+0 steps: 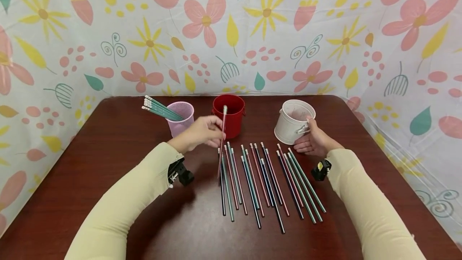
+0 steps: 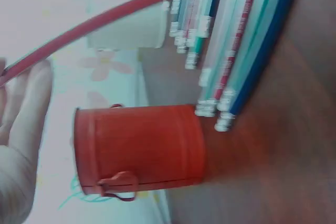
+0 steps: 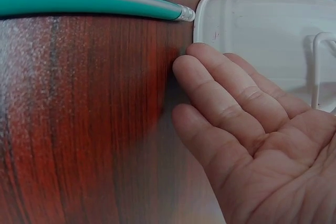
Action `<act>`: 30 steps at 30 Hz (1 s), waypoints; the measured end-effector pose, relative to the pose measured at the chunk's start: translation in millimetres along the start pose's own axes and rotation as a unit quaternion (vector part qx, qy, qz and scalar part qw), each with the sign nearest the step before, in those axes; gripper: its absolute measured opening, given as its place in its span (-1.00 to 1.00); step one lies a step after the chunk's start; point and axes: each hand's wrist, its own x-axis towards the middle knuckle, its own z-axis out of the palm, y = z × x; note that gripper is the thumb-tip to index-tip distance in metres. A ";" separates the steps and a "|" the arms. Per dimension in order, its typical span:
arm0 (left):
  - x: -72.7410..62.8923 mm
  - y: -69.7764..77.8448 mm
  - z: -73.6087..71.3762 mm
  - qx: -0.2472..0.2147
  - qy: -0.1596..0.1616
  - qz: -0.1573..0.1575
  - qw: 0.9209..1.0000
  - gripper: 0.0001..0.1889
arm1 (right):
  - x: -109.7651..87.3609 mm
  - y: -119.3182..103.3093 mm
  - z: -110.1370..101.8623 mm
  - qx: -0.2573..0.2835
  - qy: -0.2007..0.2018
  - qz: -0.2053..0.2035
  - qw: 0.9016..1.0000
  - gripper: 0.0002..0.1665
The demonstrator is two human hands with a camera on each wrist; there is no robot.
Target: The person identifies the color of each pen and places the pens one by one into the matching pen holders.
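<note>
Leaning out, green pencils (image 1: 162, 110) are held in a pink cup (image 1: 180, 127), left of the left hand (image 1: 200, 132). A red pencil (image 1: 224, 120) is pinched by its fingers, eraser end up; just behind them is a red bucket (image 1: 235, 126). Loose pencils (image 1: 260, 175) are spread between both hands' fingers. A white bucket (image 1: 285, 127) is touched by the right hand (image 1: 315, 139), its fingers nearly straight, slightly parted.

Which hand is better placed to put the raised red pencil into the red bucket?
Left, I'd judge: the left hand holds the red pencil close by the red bucket. The right hand is farther off, at the white bucket.
</note>
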 end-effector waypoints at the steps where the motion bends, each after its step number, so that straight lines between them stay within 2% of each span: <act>1: 1.2 3.7 -1.5 -0.020 0.023 0.021 0.999 -0.84 | 0.2 0.3 0.0 0.000 0.001 0.000 1.000 0.38; 3: 2.3 11.4 -4.1 -0.053 0.066 0.065 0.994 -0.85 | 0.3 0.9 0.1 -0.002 0.003 0.000 1.000 0.37; 6: 3.9 23.1 -8.4 -0.090 0.144 0.118 0.978 -0.87 | -0.5 1.1 0.0 -0.004 0.004 0.001 1.000 0.37; 9: 10.9 34.2 -14.0 -0.129 0.223 0.150 0.955 -0.86 | -1.6 0.2 0.2 -0.009 0.006 0.001 1.000 0.37; 11: 17.1 38.9 -17.8 -0.161 0.264 0.167 0.936 -0.85 | -1.9 -0.3 0.3 -0.012 0.007 0.000 1.000 0.38; 14: 24.9 42.2 -21.5 -0.203 0.305 0.189 0.911 -0.83 | -0.9 0.1 1.1 -0.007 0.005 0.001 1.000 0.37; 16: 27.8 43.1 -21.4 -0.213 0.321 0.195 0.902 -0.82 | -0.3 0.6 1.6 -0.005 0.003 0.001 1.000 0.37; 18: 30.2 43.6 -19.9 -0.208 0.330 0.195 0.900 -0.81 | 0.1 1.2 1.5 -0.005 0.004 0.001 1.000 0.37; 25: 40.1 39.5 -10.2 -0.138 0.342 0.183 0.911 -0.89 | -0.7 0.1 -0.1 -0.011 0.010 0.002 1.000 0.38; 30: 44.1 30.1 -4.5 -0.076 0.344 0.138 0.926 -0.88 | -0.1 -0.3 0.7 -0.008 0.006 0.000 1.000 0.38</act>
